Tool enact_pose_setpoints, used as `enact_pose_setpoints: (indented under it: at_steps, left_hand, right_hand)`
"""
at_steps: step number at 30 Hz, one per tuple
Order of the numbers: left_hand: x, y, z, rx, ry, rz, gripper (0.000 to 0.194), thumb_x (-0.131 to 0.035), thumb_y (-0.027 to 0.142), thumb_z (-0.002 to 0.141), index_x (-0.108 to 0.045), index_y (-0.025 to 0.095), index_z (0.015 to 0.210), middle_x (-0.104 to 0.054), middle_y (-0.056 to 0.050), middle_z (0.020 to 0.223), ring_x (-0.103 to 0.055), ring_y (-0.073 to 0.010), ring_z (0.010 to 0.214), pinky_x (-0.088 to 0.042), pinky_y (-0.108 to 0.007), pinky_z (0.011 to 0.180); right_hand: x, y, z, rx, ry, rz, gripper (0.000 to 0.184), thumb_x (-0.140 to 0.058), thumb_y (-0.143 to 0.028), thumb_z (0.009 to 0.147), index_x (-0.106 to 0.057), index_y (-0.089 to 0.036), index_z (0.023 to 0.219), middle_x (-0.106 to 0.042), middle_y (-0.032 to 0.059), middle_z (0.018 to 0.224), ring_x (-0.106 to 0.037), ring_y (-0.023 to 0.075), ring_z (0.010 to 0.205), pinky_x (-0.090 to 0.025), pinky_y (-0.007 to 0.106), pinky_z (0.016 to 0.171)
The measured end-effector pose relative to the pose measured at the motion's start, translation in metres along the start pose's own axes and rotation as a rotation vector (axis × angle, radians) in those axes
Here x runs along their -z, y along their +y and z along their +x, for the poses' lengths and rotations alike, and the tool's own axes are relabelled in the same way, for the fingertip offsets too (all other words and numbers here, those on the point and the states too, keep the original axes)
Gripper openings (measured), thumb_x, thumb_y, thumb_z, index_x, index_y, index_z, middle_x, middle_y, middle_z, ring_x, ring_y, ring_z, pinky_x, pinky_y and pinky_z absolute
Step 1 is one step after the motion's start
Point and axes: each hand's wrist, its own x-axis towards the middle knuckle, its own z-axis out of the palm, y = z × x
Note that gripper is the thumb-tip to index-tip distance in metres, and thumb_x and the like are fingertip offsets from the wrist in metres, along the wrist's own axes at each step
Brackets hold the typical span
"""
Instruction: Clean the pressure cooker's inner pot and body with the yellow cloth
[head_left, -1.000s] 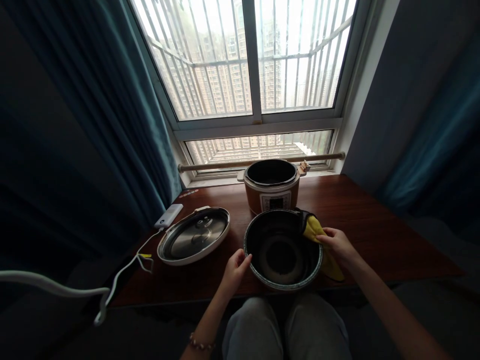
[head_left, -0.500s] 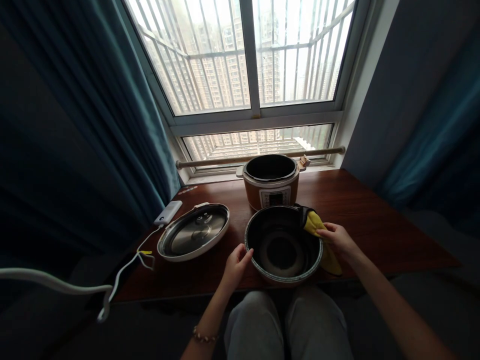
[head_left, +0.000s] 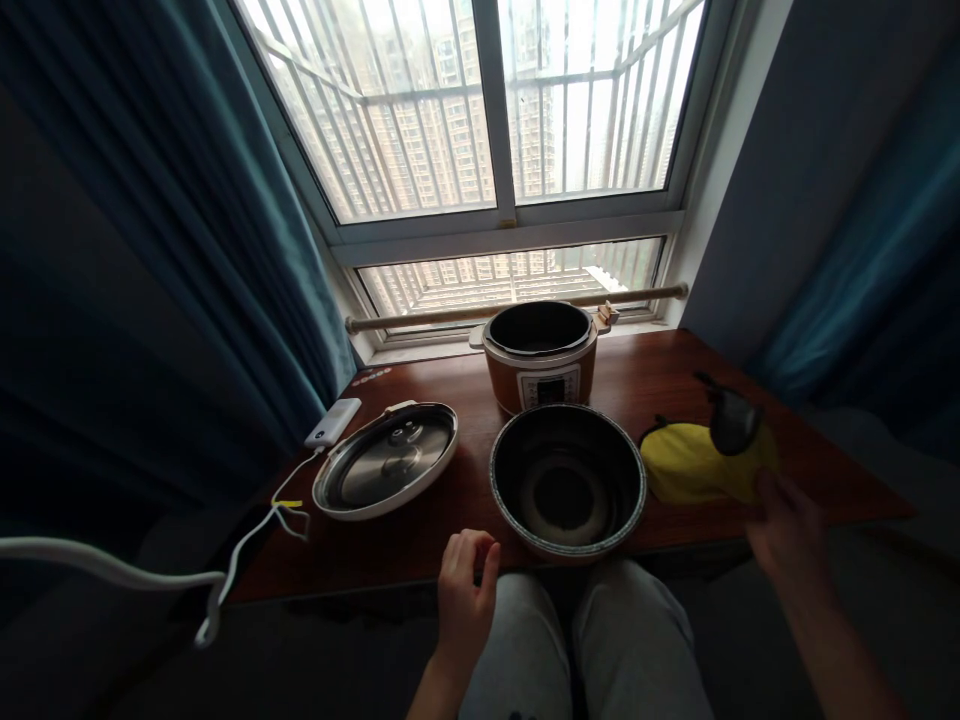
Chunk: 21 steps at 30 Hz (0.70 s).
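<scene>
A yellow cloth (head_left: pixel 679 465) with a dark grey side lies partly spread on the table, right of the black inner pot (head_left: pixel 566 500). My right hand (head_left: pixel 791 525), smeared by motion, grips the cloth's right end, and a dark fold of it stands up there. The inner pot sits upright near the table's front edge, its speckled rim facing up. My left hand (head_left: pixel 466 590) hovers in front of the table edge, left of the pot and apart from it. Its fingers curl loosely with the thumb apart, and nothing shows in them.
An orange-brown electric pressure cooker (head_left: pixel 540 375) stands behind the inner pot. To the left lies its round lid (head_left: pixel 386 460), inner side up. A white power bank (head_left: pixel 332 423) with a white cable (head_left: pixel 247 540) is at the table's left edge. A window is behind.
My right hand has drawn the cloth out of the pot and rightward onto the table. My left hand has let go of the pot's rim and come down toward me.
</scene>
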Motion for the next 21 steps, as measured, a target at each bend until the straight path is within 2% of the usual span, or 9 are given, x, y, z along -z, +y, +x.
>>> enact_pose_setpoints:
  at_steps: [2, 4, 6, 8, 10, 12, 14, 18, 21]
  left_hand:
    - [0.0, 0.002, -0.005, -0.026, 0.007, -0.019, 0.009, -0.044, 0.022, 0.087, -0.051, 0.019, 0.081, -0.053, -0.002, 0.077, -0.05, -0.0172, 0.076, -0.041, -0.03, 0.069]
    - [0.0, 0.003, -0.008, -0.048, 0.006, -0.032, 0.007, -0.046, 0.02, 0.086, -0.051, 0.019, 0.082, -0.054, -0.003, 0.081, -0.051, -0.0177, 0.079, -0.042, -0.031, 0.072]
    - [-0.001, 0.005, -0.009, -0.068, 0.003, -0.044, 0.006, -0.047, 0.018, 0.085, -0.052, 0.019, 0.084, -0.055, -0.004, 0.084, -0.052, -0.0181, 0.083, -0.043, -0.032, 0.074]
    - [-0.002, 0.007, -0.009, -0.098, 0.014, -0.047, 0.007, -0.048, 0.016, 0.084, -0.053, 0.019, 0.088, -0.056, -0.005, 0.09, -0.052, -0.019, 0.089, -0.044, -0.035, 0.079]
    - [-0.004, 0.009, -0.009, -0.144, 0.036, -0.031, 0.015, -0.05, 0.014, 0.082, -0.054, 0.019, 0.096, -0.056, -0.007, 0.101, -0.051, -0.021, 0.101, -0.043, -0.039, 0.087]
    - [-0.005, 0.011, -0.008, -0.206, 0.031, 0.01, 0.026, -0.05, 0.013, 0.082, -0.052, 0.02, 0.107, -0.054, -0.008, 0.113, -0.044, -0.0234, 0.115, -0.038, -0.044, 0.096]
    - [-0.007, 0.011, -0.007, -0.277, -0.021, 0.071, 0.037, -0.049, 0.012, 0.082, -0.047, 0.02, 0.118, -0.051, -0.009, 0.122, -0.037, -0.0246, 0.124, -0.031, -0.048, 0.102]
    - [-0.013, 0.012, -0.001, -0.382, -0.164, 0.21, 0.049, -0.046, 0.014, 0.084, -0.035, 0.017, 0.131, -0.047, -0.01, 0.132, -0.031, -0.0241, 0.13, -0.022, -0.05, 0.107]
    - [-0.019, 0.011, 0.002, -0.417, -0.209, 0.264, 0.049, -0.045, 0.016, 0.085, -0.034, 0.017, 0.133, -0.047, -0.01, 0.133, -0.031, -0.0237, 0.13, -0.021, -0.05, 0.107]
  right_hand:
    - [0.002, -0.007, -0.006, 0.174, -0.013, 0.009, 0.031, -0.059, -0.039, 0.077, -0.061, -0.023, 0.102, -0.064, 0.0008, 0.093, -0.061, 0.0163, 0.085, -0.051, 0.028, 0.072]
    - [-0.007, -0.012, -0.018, 0.284, -0.121, -0.056, 0.033, -0.055, -0.04, 0.079, -0.058, -0.026, 0.109, -0.062, 0.002, 0.103, -0.059, 0.0186, 0.094, -0.051, 0.032, 0.077]
    - [-0.022, -0.014, -0.037, 0.286, -0.364, -0.195, 0.032, -0.057, -0.037, 0.078, -0.061, -0.025, 0.108, -0.061, 0.0047, 0.109, -0.056, 0.0233, 0.103, -0.048, 0.038, 0.087]
    - [-0.04, -0.014, -0.056, 0.317, -0.685, -0.424, 0.028, -0.057, -0.03, 0.078, -0.065, -0.024, 0.104, -0.058, 0.0061, 0.118, -0.044, 0.0276, 0.118, -0.037, 0.045, 0.099]
    - [-0.054, -0.013, -0.07, 0.43, -0.83, -0.64, 0.028, -0.05, -0.026, 0.083, -0.063, -0.023, 0.108, -0.051, 0.0055, 0.127, -0.029, 0.0274, 0.129, -0.028, 0.049, 0.105]
    - [-0.061, -0.01, -0.077, 0.53, -0.831, -0.764, 0.029, -0.044, -0.025, 0.086, -0.061, -0.022, 0.111, -0.049, 0.0054, 0.13, -0.023, 0.0256, 0.132, -0.026, 0.049, 0.106]
    - [-0.063, -0.007, -0.078, 0.587, -0.819, -0.828, 0.027, -0.043, -0.025, 0.087, -0.061, -0.021, 0.106, -0.051, 0.0061, 0.126, -0.024, 0.0252, 0.131, -0.025, 0.05, 0.106]
    - [-0.065, -0.008, -0.078, 0.681, -0.803, -0.896, 0.018, -0.048, -0.028, 0.085, -0.061, -0.018, 0.093, -0.06, 0.0078, 0.11, -0.036, 0.0263, 0.123, -0.02, 0.053, 0.107]
    - [-0.073, -0.013, -0.086, 0.68, -0.822, -0.917, 0.015, -0.05, -0.027, 0.084, -0.059, -0.016, 0.089, -0.062, 0.0076, 0.095, -0.047, 0.0241, 0.111, -0.021, 0.051, 0.106]
